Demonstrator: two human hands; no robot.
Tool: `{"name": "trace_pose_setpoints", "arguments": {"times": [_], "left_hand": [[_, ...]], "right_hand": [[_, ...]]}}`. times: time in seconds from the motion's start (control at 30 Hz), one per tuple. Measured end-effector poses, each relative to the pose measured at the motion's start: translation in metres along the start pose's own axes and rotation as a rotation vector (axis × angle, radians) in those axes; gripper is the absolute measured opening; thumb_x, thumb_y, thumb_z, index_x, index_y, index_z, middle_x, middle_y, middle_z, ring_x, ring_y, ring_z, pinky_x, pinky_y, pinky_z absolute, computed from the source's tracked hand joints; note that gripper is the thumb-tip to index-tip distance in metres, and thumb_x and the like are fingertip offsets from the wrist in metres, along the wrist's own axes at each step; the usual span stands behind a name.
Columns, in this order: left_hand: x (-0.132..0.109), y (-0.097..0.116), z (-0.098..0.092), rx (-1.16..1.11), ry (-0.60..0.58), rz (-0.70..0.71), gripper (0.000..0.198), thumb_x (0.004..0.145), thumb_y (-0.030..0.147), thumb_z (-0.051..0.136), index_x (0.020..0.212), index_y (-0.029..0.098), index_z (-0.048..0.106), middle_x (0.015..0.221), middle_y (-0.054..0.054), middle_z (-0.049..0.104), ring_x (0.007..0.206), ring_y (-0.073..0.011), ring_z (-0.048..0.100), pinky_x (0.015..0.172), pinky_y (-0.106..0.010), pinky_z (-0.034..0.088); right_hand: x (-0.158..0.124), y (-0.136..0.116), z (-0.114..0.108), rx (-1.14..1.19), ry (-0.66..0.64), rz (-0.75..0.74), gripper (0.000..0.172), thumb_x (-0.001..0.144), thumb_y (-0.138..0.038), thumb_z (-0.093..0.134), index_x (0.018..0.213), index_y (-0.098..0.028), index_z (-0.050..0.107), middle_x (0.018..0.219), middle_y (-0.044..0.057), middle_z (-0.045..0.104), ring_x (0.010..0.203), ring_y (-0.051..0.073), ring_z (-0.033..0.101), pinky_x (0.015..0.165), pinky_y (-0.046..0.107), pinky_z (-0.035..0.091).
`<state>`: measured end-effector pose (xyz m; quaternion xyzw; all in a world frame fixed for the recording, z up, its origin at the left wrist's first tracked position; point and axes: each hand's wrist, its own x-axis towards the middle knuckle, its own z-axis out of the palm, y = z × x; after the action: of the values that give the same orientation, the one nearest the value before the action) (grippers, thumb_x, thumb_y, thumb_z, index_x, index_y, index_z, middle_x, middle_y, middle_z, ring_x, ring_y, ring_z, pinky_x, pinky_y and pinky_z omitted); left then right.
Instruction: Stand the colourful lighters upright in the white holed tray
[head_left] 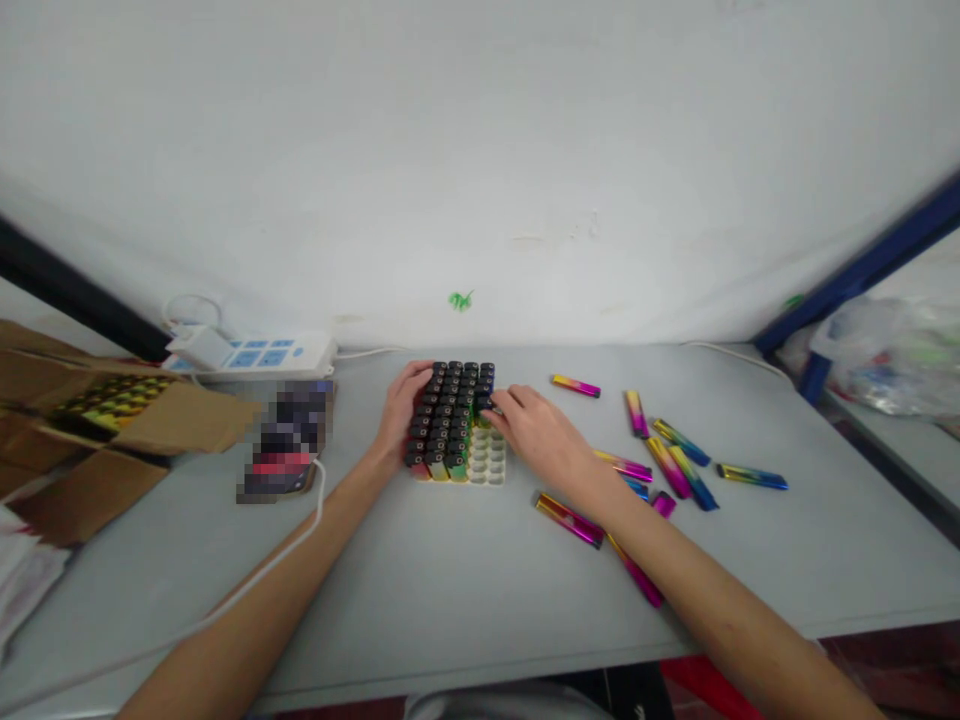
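Note:
A white plastic tray (487, 478) with round-bottomed pockets stands in the middle of the table. Rows of upright lighters (442, 425) with black tops fill its left and back pockets; bare pockets show at its front right. My left hand (401, 405) is closed around the left side of the tray and its lighters, steadying them. At the right edge, my right hand (536, 430) pinches a lighter (486, 402) by its black top, over or in a pocket; its fingers partly hide it. Several loose lighters, yellow to pink or blue (570, 518), lie to the right, some behind my right forearm.
To the left lie a phone (289, 440) with a white cable and an open cardboard box (135, 430) holding more lighters. A power strip (262, 355) sits by the wall. Plastic bags (892, 350) rest beyond the blue frame (862, 260) at right.

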<state>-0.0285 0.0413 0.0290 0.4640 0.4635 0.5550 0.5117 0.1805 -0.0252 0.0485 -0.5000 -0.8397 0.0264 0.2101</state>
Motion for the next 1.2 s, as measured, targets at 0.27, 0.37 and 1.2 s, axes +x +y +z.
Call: {"name": "trace_pose_setpoints", "arguments": {"times": [0.27,0.37,1.2], "left_hand": [[0.001,0.000,-0.002,-0.006,-0.020,-0.015,0.031,0.074,0.042,0.076,0.096,0.020,0.072,0.090,-0.002,0.072,0.089,-0.0222,0.064,0.082,-0.032,0.050],[0.002,-0.001,-0.001,-0.015,-0.005,-0.013,0.032,0.073,0.041,0.076,0.096,0.019,0.073,0.090,-0.002,0.073,0.090,-0.0221,0.064,0.083,-0.032,0.049],[-0.006,-0.005,0.002,-0.048,-0.015,-0.013,0.028,0.077,0.044,0.072,0.093,0.021,0.071,0.089,-0.002,0.071,0.088,-0.0226,0.065,0.083,-0.033,0.050]], "right_hand": [[-0.031,0.014,-0.029,0.026,0.009,0.077,0.021,0.111,-0.037,0.057,0.111,-0.019,0.067,0.102,0.012,0.072,0.094,0.028,0.068,0.088,0.043,0.055],[-0.071,0.048,-0.054,0.076,0.060,0.208,0.019,0.110,-0.032,0.054,0.108,-0.021,0.068,0.100,0.011,0.073,0.090,0.026,0.070,0.087,0.041,0.055],[-0.074,0.096,-0.098,0.335,0.426,0.506,0.052,0.088,-0.070,0.072,0.117,-0.027,0.075,0.082,0.004,0.074,0.050,0.017,0.051,0.050,0.033,0.043]]}}
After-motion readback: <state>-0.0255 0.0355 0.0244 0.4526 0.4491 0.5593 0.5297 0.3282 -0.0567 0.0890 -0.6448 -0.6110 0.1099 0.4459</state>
